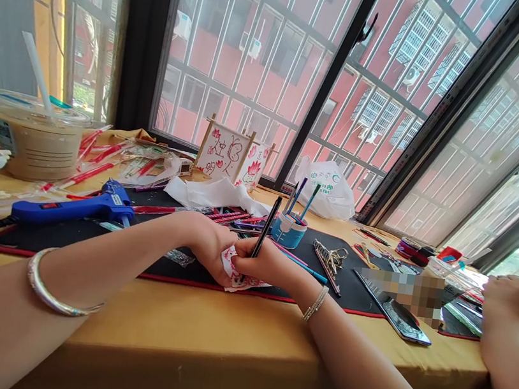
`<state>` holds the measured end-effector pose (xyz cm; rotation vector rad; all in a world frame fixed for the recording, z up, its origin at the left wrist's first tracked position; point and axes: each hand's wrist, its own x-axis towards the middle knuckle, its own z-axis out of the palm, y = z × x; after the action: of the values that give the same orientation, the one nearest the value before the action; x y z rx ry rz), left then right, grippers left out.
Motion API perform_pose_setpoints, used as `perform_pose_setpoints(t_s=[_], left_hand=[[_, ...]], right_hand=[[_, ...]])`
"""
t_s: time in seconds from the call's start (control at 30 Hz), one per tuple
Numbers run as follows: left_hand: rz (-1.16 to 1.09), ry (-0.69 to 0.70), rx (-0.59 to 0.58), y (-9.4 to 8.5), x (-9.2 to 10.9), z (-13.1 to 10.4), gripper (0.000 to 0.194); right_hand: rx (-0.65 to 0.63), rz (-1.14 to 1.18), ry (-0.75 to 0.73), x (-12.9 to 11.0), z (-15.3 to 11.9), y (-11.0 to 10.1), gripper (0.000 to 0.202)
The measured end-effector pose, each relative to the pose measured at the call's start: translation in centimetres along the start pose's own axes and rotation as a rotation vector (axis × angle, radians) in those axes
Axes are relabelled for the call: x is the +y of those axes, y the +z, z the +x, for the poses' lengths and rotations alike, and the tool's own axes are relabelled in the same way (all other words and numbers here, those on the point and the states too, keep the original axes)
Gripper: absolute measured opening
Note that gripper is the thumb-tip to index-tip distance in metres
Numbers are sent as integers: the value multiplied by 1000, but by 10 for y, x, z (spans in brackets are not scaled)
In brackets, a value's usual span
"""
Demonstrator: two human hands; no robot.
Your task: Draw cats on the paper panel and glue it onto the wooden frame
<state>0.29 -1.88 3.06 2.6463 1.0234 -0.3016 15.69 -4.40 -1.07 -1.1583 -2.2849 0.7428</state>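
Low over the near edge of the black mat, my left hand (pixel 209 239) grips a small white piece with red drawing on it (pixel 247 283); whether it is paper or cloth I cannot tell. My right hand (pixel 262 260) is closed round a black pen (pixel 266 228), held almost upright with its lower end at the white piece. Both hands touch this piece and partly cover it. Just behind them stands a blue and white cup of pens (pixel 289 229). A blue glue gun (pixel 77 204) lies left of my left wrist.
A lidded drink cup (pixel 38 141) stands at the left. Behind the mat (pixel 329 281) are a decorated paper lantern (pixel 224 151) and a plastic bag (pixel 328 188). To the right lie a hair clip (pixel 328 262) and a phone (pixel 397 314), near another person's hands (pixel 513 298).
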Motion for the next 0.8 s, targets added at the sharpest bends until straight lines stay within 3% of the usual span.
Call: perform_pose_setpoints(t_s=[0.23,0.43,0.5,0.63,0.8], left_hand=[[-37,58,-6,-1,-2,0,57],[-24,-82,140,-3,-10,6,21],[-68,-73,191,-6,-14,7,16],[-189,-28,312,-14,-24,6,24],[-262,15,487,-23,-37,5,33]], right_hand=[[73,110,12,1,3,4,16],[550,239,3,14,13,-20,33],[646,229,-12,19,14,-31,39],[674,149,-27,26,12,-44,46],[632,8,-50,27,9,-48,26]])
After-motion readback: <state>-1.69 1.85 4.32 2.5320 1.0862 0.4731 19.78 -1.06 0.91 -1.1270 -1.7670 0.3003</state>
